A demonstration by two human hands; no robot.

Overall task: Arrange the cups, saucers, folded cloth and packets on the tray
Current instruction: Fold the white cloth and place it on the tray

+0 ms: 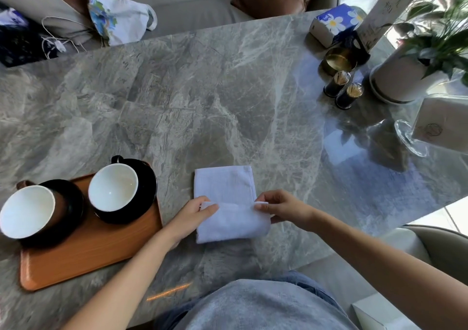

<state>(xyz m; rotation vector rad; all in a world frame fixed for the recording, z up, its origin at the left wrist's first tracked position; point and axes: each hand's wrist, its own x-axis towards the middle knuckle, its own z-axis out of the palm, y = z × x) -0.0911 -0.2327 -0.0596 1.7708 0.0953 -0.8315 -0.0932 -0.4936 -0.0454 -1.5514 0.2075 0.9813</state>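
Note:
A white cloth (225, 188) lies on the grey marble table, its near half folded over toward the far edge. My left hand (192, 215) pinches the folded flap's left corner and my right hand (283, 208) pinches its right corner. To the left sits an orange-brown tray (101, 251). On it stand two cups with white insides, one (114, 186) on a black saucer (149, 185) at the tray's far corner, the other (26, 212) on a black saucer (73, 203) at the left. No packets are visible.
At the far right stand a tissue pack (334, 23), a brass cup (338, 60), two dark toothpick holders (343, 91), a potted plant (405, 76), a menu stand (385, 8) and a glass stand (415, 137). A bench with bags lies beyond the table.

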